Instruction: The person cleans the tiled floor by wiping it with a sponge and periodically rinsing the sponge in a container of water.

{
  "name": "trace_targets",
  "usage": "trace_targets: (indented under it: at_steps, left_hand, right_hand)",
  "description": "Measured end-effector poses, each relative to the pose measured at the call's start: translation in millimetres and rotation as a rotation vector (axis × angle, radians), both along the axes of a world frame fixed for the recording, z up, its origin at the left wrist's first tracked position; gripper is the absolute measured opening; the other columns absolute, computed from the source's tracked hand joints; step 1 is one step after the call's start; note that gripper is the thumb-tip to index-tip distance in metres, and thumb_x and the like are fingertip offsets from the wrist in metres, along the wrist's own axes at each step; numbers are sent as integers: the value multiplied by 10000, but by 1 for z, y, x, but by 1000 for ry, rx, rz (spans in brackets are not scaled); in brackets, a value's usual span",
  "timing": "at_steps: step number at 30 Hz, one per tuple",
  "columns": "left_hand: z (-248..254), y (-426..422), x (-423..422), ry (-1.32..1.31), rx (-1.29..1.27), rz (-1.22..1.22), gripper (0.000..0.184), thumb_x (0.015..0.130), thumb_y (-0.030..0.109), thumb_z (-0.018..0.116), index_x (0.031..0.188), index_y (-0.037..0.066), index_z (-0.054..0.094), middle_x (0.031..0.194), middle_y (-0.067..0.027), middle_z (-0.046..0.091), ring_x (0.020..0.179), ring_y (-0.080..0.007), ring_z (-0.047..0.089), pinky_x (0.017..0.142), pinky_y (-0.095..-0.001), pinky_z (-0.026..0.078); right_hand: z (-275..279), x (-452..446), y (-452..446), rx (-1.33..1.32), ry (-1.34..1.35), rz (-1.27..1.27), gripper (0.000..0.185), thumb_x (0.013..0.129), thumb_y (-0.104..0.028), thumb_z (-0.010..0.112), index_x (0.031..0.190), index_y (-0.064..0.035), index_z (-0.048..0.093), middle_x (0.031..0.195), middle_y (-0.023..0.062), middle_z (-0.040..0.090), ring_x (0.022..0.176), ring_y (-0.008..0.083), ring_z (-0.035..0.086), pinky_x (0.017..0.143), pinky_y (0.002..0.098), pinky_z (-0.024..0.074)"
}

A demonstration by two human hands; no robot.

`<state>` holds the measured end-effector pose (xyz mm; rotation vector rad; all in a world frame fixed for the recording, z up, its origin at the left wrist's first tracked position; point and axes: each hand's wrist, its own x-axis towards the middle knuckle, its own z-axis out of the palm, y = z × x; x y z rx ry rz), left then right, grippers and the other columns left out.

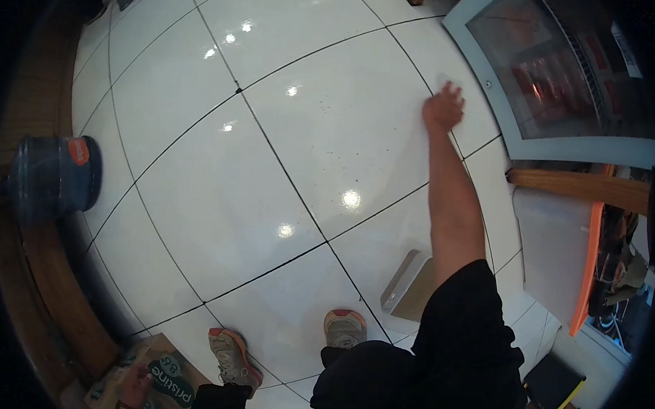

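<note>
My right hand (445, 108) reaches out over the white tiled floor (285, 167), close to the pale-framed glass door of a cabinet (495, 113). Its fingers are apart and nothing shows in them. At the bottom left, my left hand (135, 385) is over a brown cardboard box (164, 365) with "pristine" printed on a green patch. Its fingers are dim and partly out of sight, so what they do is unclear. Small dark specks lie on the floor left of my right forearm.
A large blue water bottle (58, 177) lies on its side at the left by wooden beams (58, 281). A pale box (410, 283) stands near my right side. An orange-rimmed bin (557, 248) sits at the right. My shoes (234, 360) are below.
</note>
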<state>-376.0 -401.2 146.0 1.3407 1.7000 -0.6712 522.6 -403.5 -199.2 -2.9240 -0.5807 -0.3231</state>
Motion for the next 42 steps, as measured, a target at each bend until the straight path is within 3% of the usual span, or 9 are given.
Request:
trace_targets:
  at_steps: [6, 10, 16, 21, 26, 30, 33, 38, 42]
  left_hand:
    - [8, -3, 55, -23, 33, -36, 407, 930, 222, 606, 1280, 43, 501, 1121, -116, 616, 1038, -191, 588, 915, -330, 468]
    - [-1, 1, 55, -30, 22, 6, 422, 934, 239, 603, 1285, 30, 496, 1152, -111, 609, 1049, -187, 581, 913, -337, 470]
    - [11, 5, 79, -62, 44, 20, 431, 942, 211, 587, 1306, 8, 478, 1173, -126, 605, 1070, -199, 578, 925, -341, 465]
    - [11, -6, 57, -116, 22, 108, 451, 950, 203, 573, 1340, 9, 457, 1206, -134, 591, 1101, -203, 569, 958, -337, 445]
    - [12, -28, 57, -104, 49, 156, 444, 948, 188, 564, 1344, 16, 459, 1227, -142, 584, 1127, -221, 559, 972, -347, 434]
    - [12, -69, 54, -117, 89, 231, 446, 940, 189, 569, 1332, 4, 465, 1218, -156, 594, 1125, -240, 566, 980, -355, 426]
    - [31, -103, 55, -84, 102, 170, 463, 930, 209, 582, 1324, -7, 470, 1203, -171, 603, 1124, -255, 572, 989, -361, 420]
    - [81, -141, 83, -48, 163, 170, 487, 905, 187, 575, 1342, 4, 461, 1218, -156, 583, 1144, -244, 551, 998, -370, 412]
    - [108, -132, 125, -110, 211, -55, 532, 914, 262, 547, 1365, 1, 440, 1266, -184, 564, 1176, -304, 540, 1000, -416, 411]
  right_hand:
    - [-12, -210, 82, 443, 116, 923, 340, 832, -45, 485, 1149, -78, 604, 1260, 145, 564, 1233, 330, 468, 1058, 500, 319]
    - [19, -371, 31, 309, 444, 1434, 498, 848, -29, 468, 1340, -95, 505, 1444, 115, 430, 1360, 306, 365, 1135, 493, 256]
    - [19, -370, -19, 163, 498, 1775, 428, 920, -135, 460, 1344, -136, 519, 1515, 76, 372, 1413, 286, 311, 1151, 477, 253]
    - [26, -193, -51, -52, 199, 1293, 503, 883, -61, 442, 1385, -90, 448, 1456, 112, 432, 1362, 316, 377, 1102, 481, 303]
    - [-33, 25, -183, -76, 77, 335, 489, 967, -202, 400, 1430, -45, 381, 1400, 190, 453, 1313, 361, 416, 1082, 476, 352]
    - [21, -22, -158, -46, 239, -655, 516, 930, -295, 449, 1416, -128, 400, 1308, 169, 501, 1200, 349, 505, 923, 504, 472]
    - [-29, -26, -93, 352, 78, -794, 501, 917, -296, 478, 1387, -130, 427, 1304, 147, 510, 1200, 337, 507, 875, 476, 492]
    - [-41, -239, 59, 89, -81, 328, 443, 899, -153, 490, 1332, -56, 489, 1373, 123, 500, 1334, 288, 398, 1062, 480, 321]
    - [0, -489, 41, 400, 554, 1170, 535, 821, -23, 474, 1353, -62, 495, 1444, 145, 439, 1396, 330, 322, 1152, 509, 206]
